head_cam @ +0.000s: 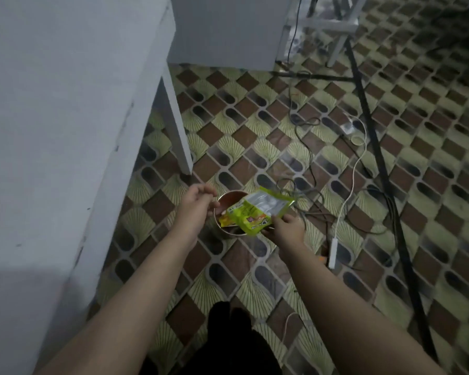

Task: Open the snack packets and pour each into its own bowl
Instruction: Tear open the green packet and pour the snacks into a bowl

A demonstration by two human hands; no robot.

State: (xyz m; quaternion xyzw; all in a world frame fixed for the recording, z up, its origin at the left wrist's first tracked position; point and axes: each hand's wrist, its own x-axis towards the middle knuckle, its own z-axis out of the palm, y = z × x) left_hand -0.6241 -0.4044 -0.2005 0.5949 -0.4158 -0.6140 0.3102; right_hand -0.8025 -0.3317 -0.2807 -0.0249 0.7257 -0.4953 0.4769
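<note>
A round metal bowl (229,231) with a reddish inside hangs above the patterned floor, in front of me. My left hand (197,208) is at the bowl's left rim with its fingers curled, apparently pinching the rim. My right hand (286,230) grips the lower right corner of a yellow-green snack packet (244,217), which lies across the bowl's mouth and hides most of it. A silver-backed packet (268,203) lies against the first one. I cannot tell whether either packet is open.
A white table (52,117) fills the left side, its leg (178,136) reaching the floor near my left hand. Another white table (228,31) stands beyond. Cables (306,163), a white power strip (333,253) and a black pole (377,158) lie on the floor to the right.
</note>
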